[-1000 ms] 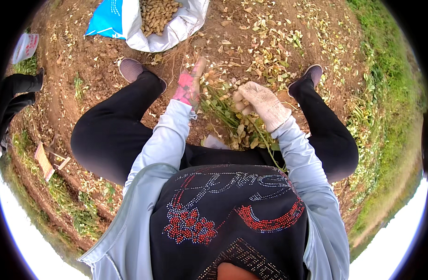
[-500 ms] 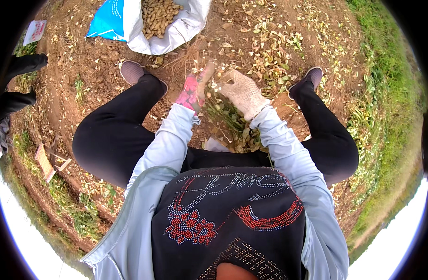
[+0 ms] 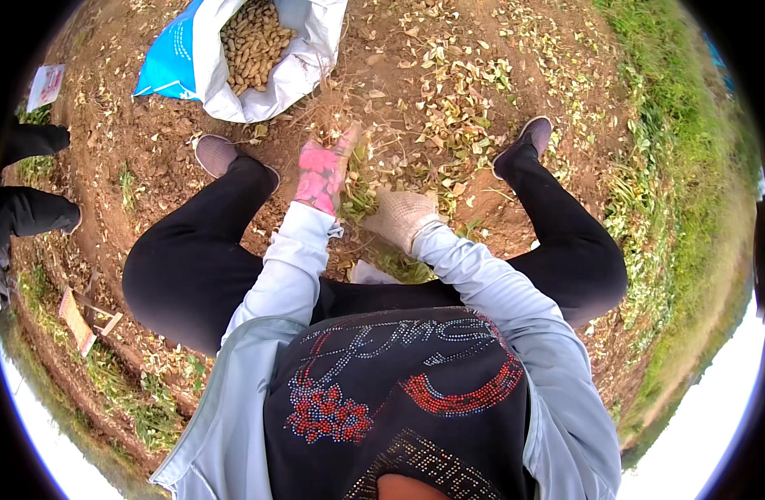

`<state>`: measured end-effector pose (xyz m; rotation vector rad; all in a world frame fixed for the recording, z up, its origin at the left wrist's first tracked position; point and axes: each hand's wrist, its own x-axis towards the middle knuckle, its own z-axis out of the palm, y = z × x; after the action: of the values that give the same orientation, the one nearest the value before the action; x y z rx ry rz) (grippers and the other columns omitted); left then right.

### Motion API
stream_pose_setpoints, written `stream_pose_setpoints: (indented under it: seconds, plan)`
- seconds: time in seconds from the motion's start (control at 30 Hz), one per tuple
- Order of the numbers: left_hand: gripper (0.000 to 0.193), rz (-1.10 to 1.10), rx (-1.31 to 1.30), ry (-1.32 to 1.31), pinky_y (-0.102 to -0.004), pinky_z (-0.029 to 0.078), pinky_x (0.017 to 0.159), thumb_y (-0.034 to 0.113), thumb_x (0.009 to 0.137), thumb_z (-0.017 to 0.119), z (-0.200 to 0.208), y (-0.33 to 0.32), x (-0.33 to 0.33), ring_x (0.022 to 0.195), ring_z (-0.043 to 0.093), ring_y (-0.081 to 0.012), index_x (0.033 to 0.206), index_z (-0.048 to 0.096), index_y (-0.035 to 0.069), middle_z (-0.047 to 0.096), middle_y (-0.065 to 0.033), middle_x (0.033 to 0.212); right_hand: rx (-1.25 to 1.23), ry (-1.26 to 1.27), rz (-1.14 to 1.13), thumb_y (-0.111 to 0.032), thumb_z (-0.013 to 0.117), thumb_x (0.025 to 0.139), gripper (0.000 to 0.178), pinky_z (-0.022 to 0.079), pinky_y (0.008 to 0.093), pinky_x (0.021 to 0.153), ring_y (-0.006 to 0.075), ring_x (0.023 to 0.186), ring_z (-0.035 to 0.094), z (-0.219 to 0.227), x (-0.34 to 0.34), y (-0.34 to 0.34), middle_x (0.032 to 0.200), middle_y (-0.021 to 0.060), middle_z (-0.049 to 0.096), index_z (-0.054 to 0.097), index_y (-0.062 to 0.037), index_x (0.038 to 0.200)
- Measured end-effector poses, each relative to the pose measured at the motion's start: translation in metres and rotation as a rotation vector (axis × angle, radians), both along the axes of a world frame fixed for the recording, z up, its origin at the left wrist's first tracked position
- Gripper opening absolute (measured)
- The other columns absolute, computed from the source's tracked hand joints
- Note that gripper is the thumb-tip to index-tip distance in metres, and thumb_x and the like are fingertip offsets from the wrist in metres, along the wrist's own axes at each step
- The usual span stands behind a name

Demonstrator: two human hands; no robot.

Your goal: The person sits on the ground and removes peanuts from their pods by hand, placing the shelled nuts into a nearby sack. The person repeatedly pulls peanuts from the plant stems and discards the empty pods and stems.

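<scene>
My left hand (image 3: 322,173), in a pink patterned glove, is closed around a bunch of peanut plants (image 3: 364,185). Thin brown roots stick out beyond its fingers, toward the sack, and green leafy stems trail back toward my lap. Lower and to the right, my right hand (image 3: 402,218) wears a beige knitted glove. Its fingers are bunched against the stems and point left; what they hold, if anything, is hidden. A white and blue woven sack (image 3: 312,71) lies open ahead on the left, with many peanuts (image 3: 255,46) inside.
I sit on brown soil (image 3: 482,212) with my legs spread, a shoe on either side. Dry fallen leaves (image 3: 457,108) litter the ground ahead. Another person's dark-trousered legs (image 3: 37,208) stand at far left, near a small wooden frame (image 3: 78,321). Grass (image 3: 691,208) borders the right.
My right hand has moved down and away from the root end beside my left hand, back toward my lap. The left hand still grips the plants. The whole view has shifted slightly.
</scene>
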<state>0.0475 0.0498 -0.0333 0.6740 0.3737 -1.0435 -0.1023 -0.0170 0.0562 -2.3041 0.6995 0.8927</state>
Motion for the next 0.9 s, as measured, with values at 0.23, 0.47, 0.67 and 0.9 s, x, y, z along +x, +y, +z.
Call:
stream_pose_setpoints:
  seconds: [0.23,0.47,0.67,0.9]
  plan:
    - [0.063,0.095,0.282,-1.273,-0.0364,0.044,0.096,0.004,0.087,0.061,0.063,-0.004,0.028,0.121,0.046,-0.0258,0.141,0.029,0.008,0.041,-0.0188,0.133,0.185,-0.215,-0.647,-0.040,0.063,0.084,0.036,0.044,0.0329,0.052,0.0214,0.051,0.052,0.046,-0.016,-0.116,0.055,0.0093,0.052,0.063,-0.0045,0.083]
    - [0.056,-0.013,0.380,-0.788,-0.0385,0.047,0.095,0.014,0.092,0.056,0.034,0.017,0.029,0.117,0.052,-0.0296,0.140,0.028,0.004,0.045,-0.0182,0.132,0.195,-1.267,-1.699,-0.044,0.050,0.094,0.041,0.025,0.0208,0.033,0.0064,0.037,0.027,0.211,-0.208,-0.345,0.048,-0.0071,0.034,0.042,-0.0154,0.066]
    - [0.056,-0.120,0.290,-0.685,-0.0333,0.051,0.087,0.018,0.093,0.056,0.041,0.008,0.012,0.111,0.055,-0.0261,0.139,0.029,0.003,0.048,-0.0185,0.128,-0.128,-1.605,-2.172,-0.049,0.044,0.093,0.049,0.035,0.0256,0.035,0.0128,0.041,0.034,0.221,-0.416,-0.410,0.049,-0.0012,0.035,0.039,-0.0140,0.060]
    - [0.043,-0.421,0.208,-0.710,-0.0249,0.052,0.075,0.015,0.093,0.056,0.047,0.013,-0.016,0.097,0.061,-0.0173,0.132,0.041,0.005,0.057,-0.0139,0.117,0.480,-0.986,-1.895,-0.014,0.054,0.094,0.021,0.055,0.0210,0.055,0.0148,0.071,0.060,0.081,-0.167,-0.326,0.091,0.0069,0.062,0.058,-0.0002,0.110]
